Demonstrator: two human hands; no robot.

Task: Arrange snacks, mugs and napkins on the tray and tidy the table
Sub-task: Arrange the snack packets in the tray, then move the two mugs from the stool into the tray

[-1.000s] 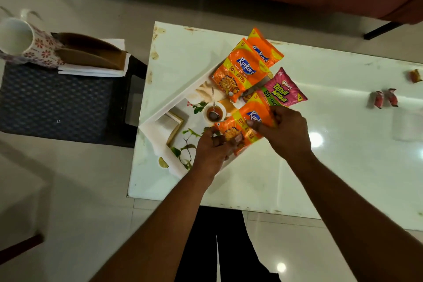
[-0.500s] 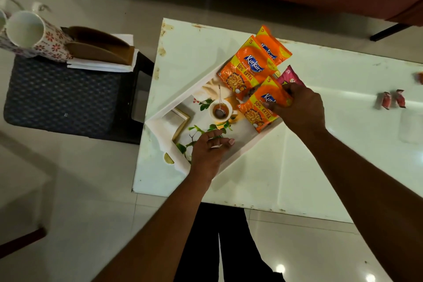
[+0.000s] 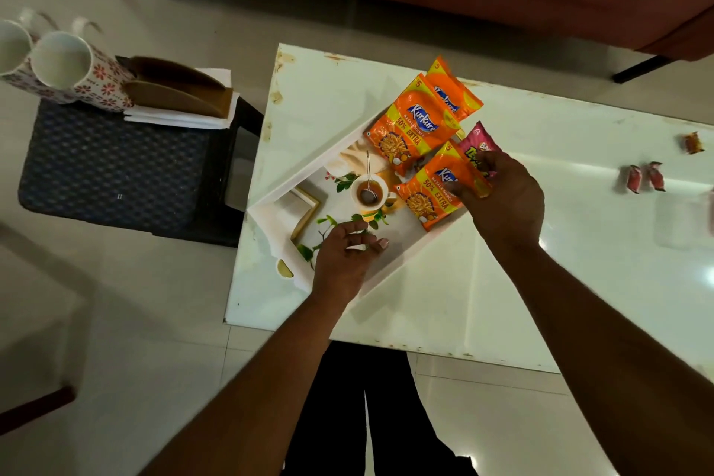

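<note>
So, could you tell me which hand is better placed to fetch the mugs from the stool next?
The left hand, probably. It hovers empty over the tray, on the side nearer the mugs on the stool. The right hand is busy on the snack packets, farther away.

the white tabletop (image 3: pixel 483 294) carries a white tray (image 3: pixel 270 211) near its left end and small wrapped sweets (image 3: pixel 643 177) well to the right.

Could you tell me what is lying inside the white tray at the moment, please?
Inside the white tray: three orange Kurkure packets, a pink packet partly under the right hand, and the left hand over its printed base. Whatever lies beneath the packets is covered.
</note>
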